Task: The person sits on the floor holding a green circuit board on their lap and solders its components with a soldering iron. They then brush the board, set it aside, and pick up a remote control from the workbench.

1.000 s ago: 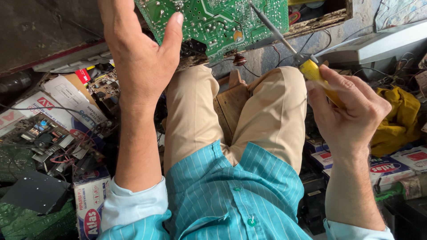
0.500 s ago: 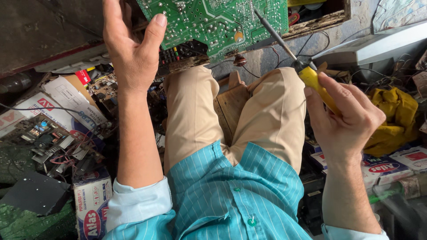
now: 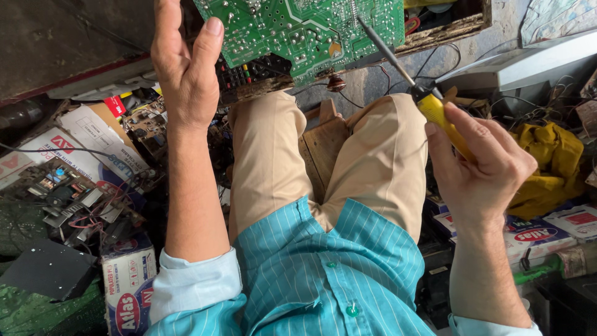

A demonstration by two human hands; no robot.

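Observation:
A green circuit board (image 3: 298, 31) rests upright above my knees, its solder side toward me. My left hand (image 3: 183, 68) grips the board's left edge, thumb on the front face. My right hand (image 3: 479, 165) holds a yellow-handled tool with a long thin metal shaft (image 3: 388, 53); its tip touches the right part of the board. I sit with beige trousers and a teal striped shirt in view below.
Loose circuit boards and wires (image 3: 68, 199) lie at the left with cardboard boxes (image 3: 127, 283). A yellow cloth (image 3: 550, 165) and a grey device casing (image 3: 522, 65) are at the right. A wooden block (image 3: 326, 146) sits between my knees.
My left hand has slid up along the board's left edge. The right hand has brought the tool tip closer onto the board.

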